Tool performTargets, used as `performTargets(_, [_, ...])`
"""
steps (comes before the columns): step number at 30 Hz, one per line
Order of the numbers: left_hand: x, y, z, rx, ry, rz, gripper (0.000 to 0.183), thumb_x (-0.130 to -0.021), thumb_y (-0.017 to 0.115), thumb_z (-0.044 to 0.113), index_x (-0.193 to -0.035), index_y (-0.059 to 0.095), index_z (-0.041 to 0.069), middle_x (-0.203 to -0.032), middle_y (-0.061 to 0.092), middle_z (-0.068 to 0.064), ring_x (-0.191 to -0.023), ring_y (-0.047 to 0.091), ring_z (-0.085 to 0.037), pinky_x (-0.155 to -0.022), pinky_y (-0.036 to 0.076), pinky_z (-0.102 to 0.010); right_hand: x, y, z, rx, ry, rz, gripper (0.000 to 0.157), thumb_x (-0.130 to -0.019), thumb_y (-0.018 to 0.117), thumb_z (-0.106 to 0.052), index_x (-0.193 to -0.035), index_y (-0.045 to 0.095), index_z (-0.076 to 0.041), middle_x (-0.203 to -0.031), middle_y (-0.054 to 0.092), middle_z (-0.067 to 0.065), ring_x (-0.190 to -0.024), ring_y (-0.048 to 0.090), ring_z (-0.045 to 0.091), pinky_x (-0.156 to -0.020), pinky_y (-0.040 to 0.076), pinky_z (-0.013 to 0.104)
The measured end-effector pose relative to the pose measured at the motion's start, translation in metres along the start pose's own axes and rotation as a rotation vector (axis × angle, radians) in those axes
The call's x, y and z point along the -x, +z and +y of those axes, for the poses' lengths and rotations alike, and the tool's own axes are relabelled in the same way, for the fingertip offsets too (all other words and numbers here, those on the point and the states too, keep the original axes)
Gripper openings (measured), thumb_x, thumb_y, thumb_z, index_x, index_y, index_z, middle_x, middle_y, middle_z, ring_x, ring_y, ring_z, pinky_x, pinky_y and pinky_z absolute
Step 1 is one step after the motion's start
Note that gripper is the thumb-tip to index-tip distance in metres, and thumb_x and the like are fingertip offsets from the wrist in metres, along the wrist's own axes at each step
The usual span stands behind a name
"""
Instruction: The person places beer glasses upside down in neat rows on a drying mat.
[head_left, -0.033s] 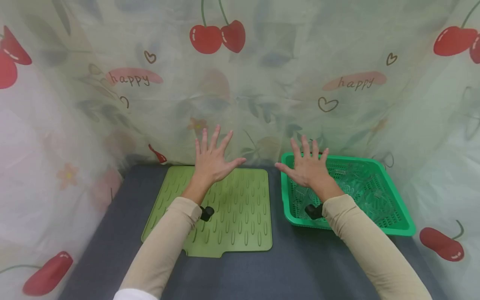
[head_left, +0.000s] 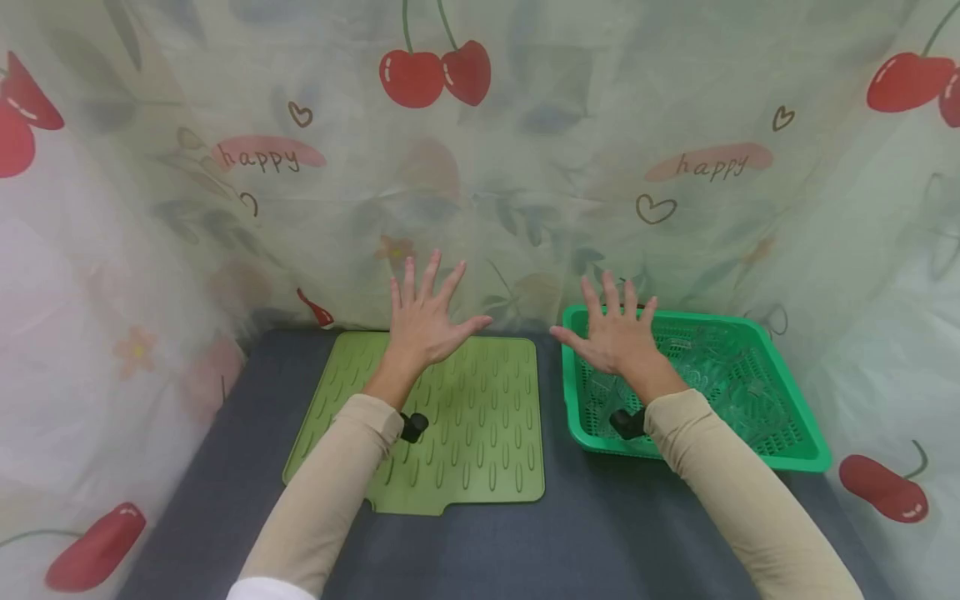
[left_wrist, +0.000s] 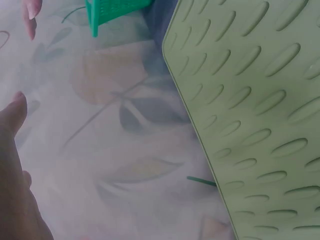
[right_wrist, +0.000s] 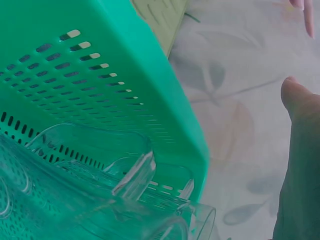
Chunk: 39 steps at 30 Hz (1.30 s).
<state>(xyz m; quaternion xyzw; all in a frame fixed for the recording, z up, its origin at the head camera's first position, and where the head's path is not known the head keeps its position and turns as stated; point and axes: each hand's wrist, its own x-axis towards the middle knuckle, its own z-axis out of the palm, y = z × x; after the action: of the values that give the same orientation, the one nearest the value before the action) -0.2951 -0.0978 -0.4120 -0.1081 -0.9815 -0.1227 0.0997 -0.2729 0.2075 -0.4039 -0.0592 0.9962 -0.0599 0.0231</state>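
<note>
My left hand (head_left: 427, 325) is held up over the far part of a green ridged drying mat (head_left: 480, 417), fingers spread and nothing in it. To the right, my right hand (head_left: 618, 337) hovers above the left side of a green plastic basket (head_left: 813, 446), also with spread fingers and holding nothing. Inside the basket lie several clear glasses (head_left: 753, 408), partly hidden by the right forearm. The right wrist view shows these glasses (right_wrist: 135, 175) close up, lying on their sides against the perforated wall. In the left wrist view the mat (left_wrist: 250, 100) fills the right side.
The mat and basket stand side by side on a dark grey table (head_left: 510, 550). A patterned curtain (head_left: 525, 167) with cherries and "happy" lettering hangs behind the table and along both sides. A small black camera sits at each wrist.
</note>
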Motion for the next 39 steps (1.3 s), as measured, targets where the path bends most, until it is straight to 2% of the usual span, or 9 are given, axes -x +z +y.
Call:
performTargets(7, [0.003, 0.000, -0.001, 0.005, -0.004, -0.002, 0.095, -0.087, 0.040, 0.087, -0.164, 0.006, 0.043, -0.175, -0.008, 0.000, -0.160, -0.011, -0.042, -0.126, -0.002, -0.068, 0.002, -0.002, 0.000, -0.008, -0.004, -0.012, 0.103, -0.092, 0.028, -0.085, -0.165, -0.010, -0.024, -0.172, -0.017, 0.016, -0.157, -0.009, 0.050, -0.116, -0.009, 0.080])
performTargets(14, [0.005, 0.002, -0.007, 0.002, -0.013, 0.010, 0.093, -0.089, 0.040, 0.084, -0.165, 0.011, 0.039, -0.175, -0.006, -0.002, -0.160, -0.010, -0.043, -0.126, 0.000, -0.067, 0.008, -0.004, 0.001, -0.014, -0.021, 0.010, 0.102, -0.092, 0.028, -0.085, -0.166, -0.007, -0.024, -0.172, -0.015, 0.016, -0.157, -0.007, 0.051, -0.116, -0.008, 0.081])
performTargets(21, [0.008, 0.007, -0.018, 0.020, -0.031, 0.004, 0.092, -0.090, 0.043, 0.082, -0.165, 0.011, 0.039, -0.175, -0.004, -0.003, -0.160, -0.008, -0.044, -0.126, -0.002, -0.067, 0.018, -0.005, 0.007, -0.035, -0.056, 0.031, 0.102, -0.093, 0.030, -0.084, -0.166, -0.005, -0.023, -0.172, -0.010, 0.018, -0.157, -0.005, 0.051, -0.118, -0.004, 0.079])
performTargets(27, [0.010, 0.015, -0.036, 0.011, -0.065, -0.012, 0.093, -0.089, 0.044, 0.083, -0.165, 0.011, 0.039, -0.175, -0.004, -0.003, -0.160, -0.007, -0.043, -0.126, -0.002, -0.067, 0.028, -0.006, 0.015, -0.067, -0.072, 0.038, 0.099, -0.096, 0.036, -0.079, -0.166, -0.003, -0.021, -0.172, -0.006, 0.019, -0.156, -0.002, 0.052, -0.120, 0.002, 0.077])
performTargets(32, [0.014, 0.020, -0.052, 0.034, -0.093, -0.020, 0.093, -0.089, 0.044, 0.083, -0.165, 0.014, 0.037, -0.175, -0.002, -0.004, -0.160, -0.005, -0.044, -0.126, -0.002, -0.067, 0.036, -0.008, 0.020, -0.059, -0.098, 0.036, 0.098, -0.097, 0.039, -0.076, -0.166, -0.003, -0.019, -0.172, 0.000, 0.022, -0.156, 0.001, 0.052, -0.122, 0.008, 0.073])
performTargets(35, [0.017, 0.021, -0.059, 0.050, -0.106, -0.015, 0.092, -0.090, 0.046, 0.081, -0.164, 0.017, 0.036, -0.175, 0.002, -0.006, -0.160, -0.002, -0.044, -0.126, 0.000, -0.068, 0.040, -0.010, 0.022, -0.048, -0.126, 0.037, 0.099, -0.097, 0.041, -0.075, -0.166, -0.001, -0.018, -0.171, 0.005, 0.024, -0.155, 0.006, 0.052, -0.122, 0.017, 0.071])
performTargets(39, [0.022, 0.021, -0.068, 0.055, -0.114, -0.014, 0.091, -0.090, 0.049, 0.078, -0.164, 0.018, 0.035, -0.174, 0.006, -0.008, -0.159, 0.000, -0.046, -0.125, 0.003, -0.070, 0.044, -0.011, 0.023, -0.052, -0.171, 0.024, 0.100, -0.094, 0.048, -0.075, -0.166, 0.008, -0.020, -0.170, 0.012, 0.020, -0.152, 0.017, 0.052, -0.112, 0.032, 0.073])
